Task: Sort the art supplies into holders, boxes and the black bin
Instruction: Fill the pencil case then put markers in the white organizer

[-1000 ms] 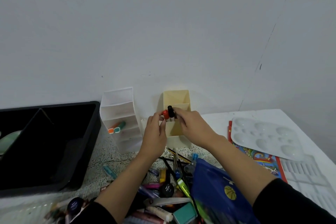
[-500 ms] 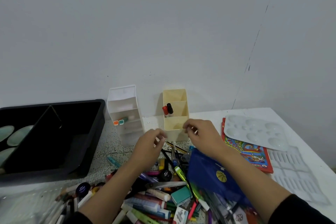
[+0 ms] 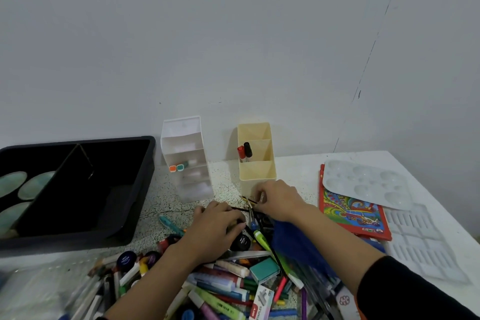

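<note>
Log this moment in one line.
left hand: on supply pile | right hand: at pencils beside beige holder | red marker, black marker: middle compartment

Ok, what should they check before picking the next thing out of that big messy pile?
1. Yellow holder stands upright and its front compartment looks free: ok.
2. Red marker and black marker sit in its middle compartment: ok.
3. Right hand has a firm grip on the striped pencil: cannot tell.
4. Left hand holds something from the pile: cannot tell, its fingertips are hidden.
5. Black bin is open on top: ok.
</note>
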`<state>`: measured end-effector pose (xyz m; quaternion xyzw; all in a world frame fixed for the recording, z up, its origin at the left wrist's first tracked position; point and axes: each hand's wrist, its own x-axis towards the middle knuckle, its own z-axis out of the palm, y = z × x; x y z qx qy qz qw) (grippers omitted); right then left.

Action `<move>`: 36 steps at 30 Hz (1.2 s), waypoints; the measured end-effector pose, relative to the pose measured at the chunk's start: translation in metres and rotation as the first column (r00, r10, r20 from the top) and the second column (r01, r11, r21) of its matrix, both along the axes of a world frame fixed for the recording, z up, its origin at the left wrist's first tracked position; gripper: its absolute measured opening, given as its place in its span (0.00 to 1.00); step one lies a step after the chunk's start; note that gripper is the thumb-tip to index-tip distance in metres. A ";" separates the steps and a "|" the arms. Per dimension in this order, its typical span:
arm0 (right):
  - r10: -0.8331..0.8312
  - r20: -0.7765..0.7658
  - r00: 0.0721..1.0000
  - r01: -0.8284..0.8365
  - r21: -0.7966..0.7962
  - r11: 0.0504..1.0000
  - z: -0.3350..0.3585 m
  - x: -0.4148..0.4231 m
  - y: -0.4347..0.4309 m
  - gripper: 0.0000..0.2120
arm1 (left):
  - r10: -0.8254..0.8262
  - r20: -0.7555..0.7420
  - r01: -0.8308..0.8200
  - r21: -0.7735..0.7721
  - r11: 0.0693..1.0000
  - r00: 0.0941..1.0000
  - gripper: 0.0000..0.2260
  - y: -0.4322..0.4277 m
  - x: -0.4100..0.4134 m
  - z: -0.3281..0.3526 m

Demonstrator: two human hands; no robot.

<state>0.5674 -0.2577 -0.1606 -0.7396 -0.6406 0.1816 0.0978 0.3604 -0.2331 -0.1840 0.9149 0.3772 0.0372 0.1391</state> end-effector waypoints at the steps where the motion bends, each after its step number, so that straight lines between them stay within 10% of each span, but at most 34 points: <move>1: -0.014 -0.020 1.000 0.014 -0.005 1.000 -0.001 0.000 0.002 0.05 | -0.008 0.003 0.008 0.008 1.000 1.000 0.13 0.001 0.001 0.001; 9: -0.084 -0.335 0.938 0.159 0.202 0.966 0.015 0.012 -0.017 0.06 | -0.114 0.268 0.135 -0.061 0.989 0.957 0.10 0.004 0.008 0.028; 16: -0.047 -0.844 0.535 0.548 0.304 0.779 0.050 0.025 -0.064 0.06 | -0.201 0.367 0.261 -0.122 0.958 0.908 0.11 -0.005 0.038 0.034; 21: -0.238 -0.578 0.781 0.484 0.318 0.815 0.047 0.056 -0.090 0.10 | -0.296 0.197 0.305 -0.020 0.952 0.935 0.20 -0.026 0.069 0.029; 26: -0.117 -0.109 0.987 0.107 -0.096 0.990 0.040 0.088 -0.111 0.19 | -0.256 0.168 0.266 -0.039 0.963 0.952 0.10 -0.026 0.078 0.031; 36: 0.092 -0.206 0.974 -0.092 0.008 0.996 0.007 0.104 -0.125 0.15 | -0.139 0.145 0.147 -0.046 0.988 0.980 0.06 -0.041 0.072 0.030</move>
